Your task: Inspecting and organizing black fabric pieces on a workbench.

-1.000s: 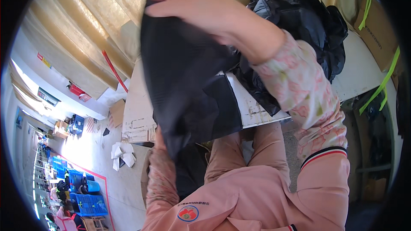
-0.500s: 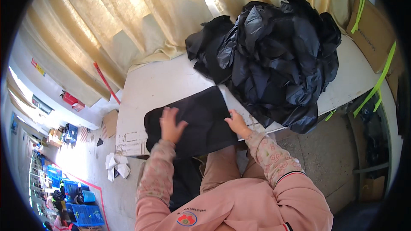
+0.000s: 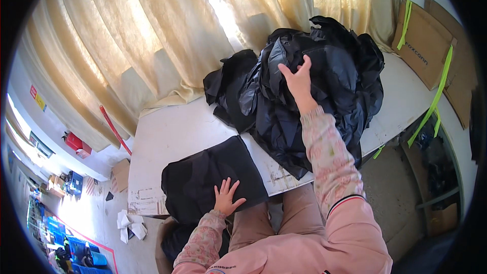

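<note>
A flat, roughly rectangular piece of black fabric (image 3: 203, 172) lies at the front edge of the white table, overhanging it a little. My left hand (image 3: 227, 197) rests on its near right part, fingers spread flat. Farther back on the right rises a big crumpled heap of black fabric (image 3: 335, 86), partly shiny. Over the front of that heap my right hand (image 3: 299, 81) reaches out, thumb and fingers apart with nothing between them. Whether its fingertips touch the heap I cannot tell.
The white table (image 3: 172, 127) stands against beige curtains (image 3: 167, 30). Flattened cardboard (image 3: 423, 45) with yellow-green straps leans at the right. Below the table edge sits an open box with dark contents (image 3: 177, 241). White scraps (image 3: 131, 226) and blue crates (image 3: 81, 248) are on the floor at left.
My right hand has left the flat fabric and moved up to the heap. The left hand has shifted right and nearer on the fabric. The whole view has also shifted.
</note>
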A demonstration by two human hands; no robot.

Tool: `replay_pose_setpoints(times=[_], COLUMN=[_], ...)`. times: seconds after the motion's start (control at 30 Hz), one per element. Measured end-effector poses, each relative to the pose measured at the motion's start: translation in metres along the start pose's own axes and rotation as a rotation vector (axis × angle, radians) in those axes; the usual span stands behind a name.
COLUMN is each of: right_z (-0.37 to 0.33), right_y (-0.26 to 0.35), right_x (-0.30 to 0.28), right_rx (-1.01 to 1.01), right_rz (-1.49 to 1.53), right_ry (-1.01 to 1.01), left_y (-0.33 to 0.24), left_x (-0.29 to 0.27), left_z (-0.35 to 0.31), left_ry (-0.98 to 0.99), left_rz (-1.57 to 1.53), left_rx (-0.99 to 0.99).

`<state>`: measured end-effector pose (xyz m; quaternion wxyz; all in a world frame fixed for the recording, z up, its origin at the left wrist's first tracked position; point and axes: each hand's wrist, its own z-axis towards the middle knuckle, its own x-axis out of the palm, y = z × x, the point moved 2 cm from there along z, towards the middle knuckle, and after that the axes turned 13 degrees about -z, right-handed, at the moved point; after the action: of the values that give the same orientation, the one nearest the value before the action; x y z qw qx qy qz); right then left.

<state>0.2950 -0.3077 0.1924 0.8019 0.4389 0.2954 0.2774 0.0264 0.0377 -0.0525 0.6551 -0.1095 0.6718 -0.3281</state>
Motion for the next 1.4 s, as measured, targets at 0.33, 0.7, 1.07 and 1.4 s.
replay_pose_setpoints(times=[0.33, 0.7, 1.07, 1.4], right_z=[-0.083, -0.077, 0.164, 0.034], right_y=[-0.004, -0.028, -0.047, -0.048], right_x=[-0.021, -0.069, -0.169, -0.185], right_rx=[-0.832, -0.599, 0.099, -0.812], right_rz=[-0.472, -0.296, 0.33, -0.687], right_ry=[0.21, 0.188, 0.023, -0.406], left_y=[-0.001, 0.006, 0.005, 0.001], left_x=[-0.001, -0.002, 0.0, -0.001], left_z=[0.0, 0.002, 0.001, 0.0], left_ry=[-0.002, 0.04, 0.033, 0.013], left_rz=[-0.04, -0.079, -0.066, -0.07], left_rx=[-0.021, -0.038, -0.06, -0.044])
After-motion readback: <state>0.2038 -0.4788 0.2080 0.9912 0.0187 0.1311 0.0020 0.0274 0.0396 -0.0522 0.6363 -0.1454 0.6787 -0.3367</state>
